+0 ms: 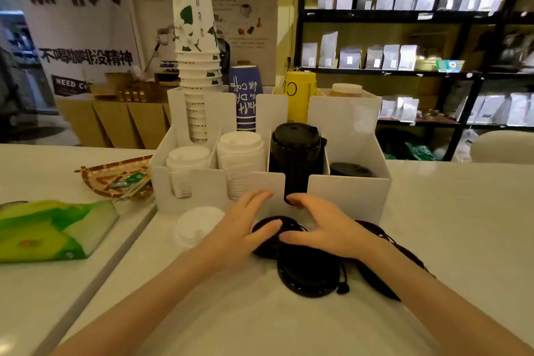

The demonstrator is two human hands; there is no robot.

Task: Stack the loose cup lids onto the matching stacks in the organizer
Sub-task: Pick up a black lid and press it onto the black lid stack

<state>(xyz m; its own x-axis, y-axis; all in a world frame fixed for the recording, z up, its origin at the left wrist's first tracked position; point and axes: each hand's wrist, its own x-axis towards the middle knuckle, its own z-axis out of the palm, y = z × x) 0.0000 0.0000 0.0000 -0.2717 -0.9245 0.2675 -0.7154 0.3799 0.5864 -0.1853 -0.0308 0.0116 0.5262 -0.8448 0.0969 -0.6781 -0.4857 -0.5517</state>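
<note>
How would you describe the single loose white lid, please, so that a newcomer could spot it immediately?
Start at the white organizer on the counter, holding cups and lid stacks. On the counter just before its front left corner, left of the left hand, lies the loose white lid. It is the only white lid outside the organizer; the other loose lids are black.

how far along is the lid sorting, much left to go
Done: the organizer already holds two white lid stacks and a tall black lid stack. In hand: nothing gripped yet; the left hand and right hand rest open over the loose black lids. Left: several black lids and one loose white lid on the counter. Most looks undone.
</note>
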